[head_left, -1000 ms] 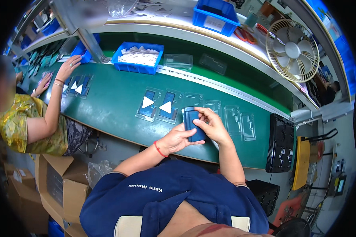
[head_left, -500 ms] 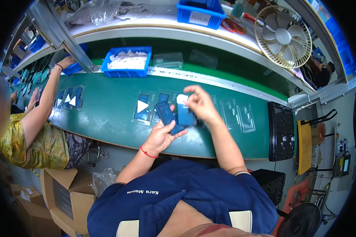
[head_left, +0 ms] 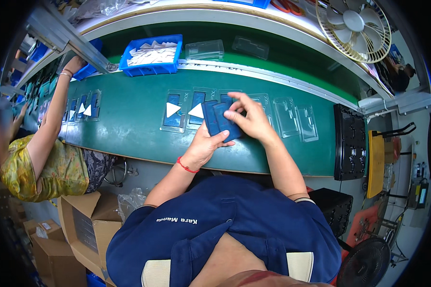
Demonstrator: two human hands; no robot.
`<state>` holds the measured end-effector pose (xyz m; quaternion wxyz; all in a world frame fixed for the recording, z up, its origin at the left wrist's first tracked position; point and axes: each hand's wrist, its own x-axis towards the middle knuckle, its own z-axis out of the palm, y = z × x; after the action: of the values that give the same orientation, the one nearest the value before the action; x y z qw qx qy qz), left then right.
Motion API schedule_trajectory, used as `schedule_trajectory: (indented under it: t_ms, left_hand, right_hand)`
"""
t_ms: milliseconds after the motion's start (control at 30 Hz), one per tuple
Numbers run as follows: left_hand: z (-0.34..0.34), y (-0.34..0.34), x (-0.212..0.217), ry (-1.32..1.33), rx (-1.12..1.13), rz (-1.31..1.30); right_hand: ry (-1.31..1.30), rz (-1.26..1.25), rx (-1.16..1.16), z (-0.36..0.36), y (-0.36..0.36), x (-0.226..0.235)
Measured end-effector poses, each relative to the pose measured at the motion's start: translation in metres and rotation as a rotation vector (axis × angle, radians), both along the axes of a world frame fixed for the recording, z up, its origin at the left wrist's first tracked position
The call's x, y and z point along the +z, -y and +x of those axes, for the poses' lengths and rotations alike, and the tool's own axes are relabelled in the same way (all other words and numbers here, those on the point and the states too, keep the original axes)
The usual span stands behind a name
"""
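Dark blue flat rectangular panels [head_left: 219, 122], fanned over each other, rest in my left hand [head_left: 203, 148], its fingers and thumb around their lower part. My right hand [head_left: 250, 119] has its thumb and bent fingers at the upper right edge of the fanned panels. Beyond the hands runs a row of clear plastic trays. The leftmost tray [head_left: 174, 126] holds a blue panel with a white triangular piece [head_left: 172, 109] on it. Another white triangular piece [head_left: 196, 111] lies on the tray beside it. My hands and the panels partly hide the middle trays.
Clear trays [head_left: 286, 117] without panels lie right of my hands. A blue bin [head_left: 151, 69] of white pieces stands at the back. Black molded trays [head_left: 349, 143] are stacked at the bench's right end. A co-worker's arm [head_left: 52, 110] reaches over the left side.
My right hand has come from over a tray to the panels in my left hand. The held panels are now fanned differently, and the whole view has shifted slightly.
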<state>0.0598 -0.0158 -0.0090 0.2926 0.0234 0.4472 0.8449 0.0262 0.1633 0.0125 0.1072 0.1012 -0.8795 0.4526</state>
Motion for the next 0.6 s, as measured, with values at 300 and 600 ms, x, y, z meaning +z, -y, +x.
schedule_trajectory:
  t_ms: [300,600]
  left_hand:
    - [-0.004,-0.016,0.002,0.216,-0.048,0.371]
    - [-0.003,-0.048,0.006,-0.005,-0.024,0.064]
  right_hand:
    - [0.028,0.147,-0.241,0.002,-0.060,-0.009]
    - [0.078,-0.257,-0.055,0.027,-0.036,-0.008]
